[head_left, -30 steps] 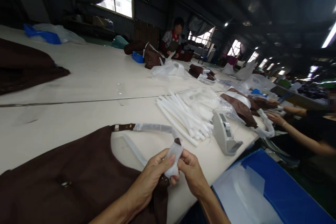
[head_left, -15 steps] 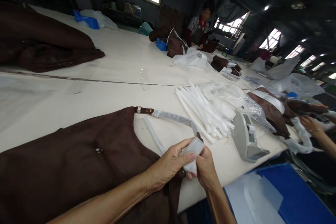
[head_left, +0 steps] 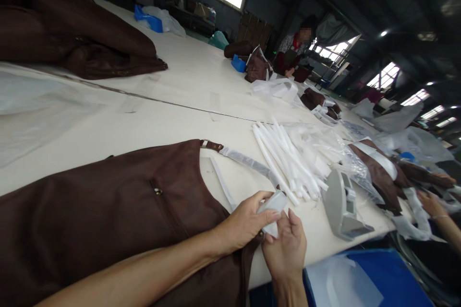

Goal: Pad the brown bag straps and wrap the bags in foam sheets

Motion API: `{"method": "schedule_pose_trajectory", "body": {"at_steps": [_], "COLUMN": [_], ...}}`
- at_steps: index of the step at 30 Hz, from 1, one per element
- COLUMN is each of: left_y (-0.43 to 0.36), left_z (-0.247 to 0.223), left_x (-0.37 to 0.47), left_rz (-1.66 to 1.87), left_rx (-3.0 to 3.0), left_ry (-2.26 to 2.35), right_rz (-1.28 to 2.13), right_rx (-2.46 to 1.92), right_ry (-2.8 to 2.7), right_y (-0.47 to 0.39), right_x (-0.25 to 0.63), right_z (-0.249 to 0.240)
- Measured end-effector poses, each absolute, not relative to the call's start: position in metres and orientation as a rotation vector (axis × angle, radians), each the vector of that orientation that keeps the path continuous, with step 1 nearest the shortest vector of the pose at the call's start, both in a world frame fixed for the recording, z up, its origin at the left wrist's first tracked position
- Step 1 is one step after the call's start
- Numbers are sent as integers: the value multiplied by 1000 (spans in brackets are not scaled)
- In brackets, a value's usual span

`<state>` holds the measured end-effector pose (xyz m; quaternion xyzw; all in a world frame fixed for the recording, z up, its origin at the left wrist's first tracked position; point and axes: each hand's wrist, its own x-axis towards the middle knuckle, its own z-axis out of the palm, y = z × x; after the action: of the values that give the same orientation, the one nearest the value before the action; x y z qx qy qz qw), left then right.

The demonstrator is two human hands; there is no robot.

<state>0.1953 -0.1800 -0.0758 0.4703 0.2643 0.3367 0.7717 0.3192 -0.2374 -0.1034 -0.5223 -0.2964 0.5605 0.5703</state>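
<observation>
We start left: brown bag (head_left: pixel 108 206) lying flat; if it slides, we'd expect strap (head_left: pixel 248 160) at its upper right corner to tug sideways. Our left hand (head_left: pixel 245 223) at bag's right edge, thumb and fingers clamped on white wrap (head_left: pixel 276 200); slack pinch could let that unroll. Our right hand (head_left: pixel 286 244), just right of bag, fingers loosely apart, any hidden contact we can't tell; loose edge might spring up. Tape dispenser (head_left: pixel 340 204), well right of bag: stray elbow could topple it.

Two bare hands (head_left: pixel 242 226) and long, uncovered forearms (head_left: pixel 144 271), slimmer toward the bare wrists (head_left: pixel 212 244)
</observation>
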Motion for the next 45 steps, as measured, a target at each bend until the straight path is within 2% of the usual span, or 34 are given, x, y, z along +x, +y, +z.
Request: {"method": "schedule_pose_trajectory", "body": {"at_steps": [3, 10, 17, 22, 25, 29, 32, 34, 39, 45], "left_y": [-179, -176, -174, -172, -164, -128, -84, -53, -3, 13], "left_z": [-75, -77, -91, -85, -75, -48, -28, -21, -39, -64], "left_x": [196, 194, 197, 196, 189, 163, 131, 110, 75, 68], "left_rz": [688, 710, 802, 811, 690, 424, 359, 314, 182, 69], "left_rx": [1005, 1018, 1111, 1306, 1542, 1841, 2026, 2103, 2146, 2095], "left_ry": [515, 393, 668, 776, 805, 956, 1199, 1376, 1693, 1737], "right_rz": [1224, 1163, 914, 1018, 1046, 1137, 1197, 1094, 471, 173], "right_rx": [-1152, -1057, -1059, -1029, -1060, -1131, -1245, -1381, -1727, -1778], "right_ry": [-459, -441, -604, -566, -520, -488, -585, -663, -883, -1508], "right_y": [-238, -223, -211, -212, -213, -210, -211, -216, -233, -217], "right_x": [314, 308, 296, 286, 291, 304, 320, 335, 353, 304], "right_z": [-92, -80, -94, -94, -97, -105, -107, -109, -122, -108]}}
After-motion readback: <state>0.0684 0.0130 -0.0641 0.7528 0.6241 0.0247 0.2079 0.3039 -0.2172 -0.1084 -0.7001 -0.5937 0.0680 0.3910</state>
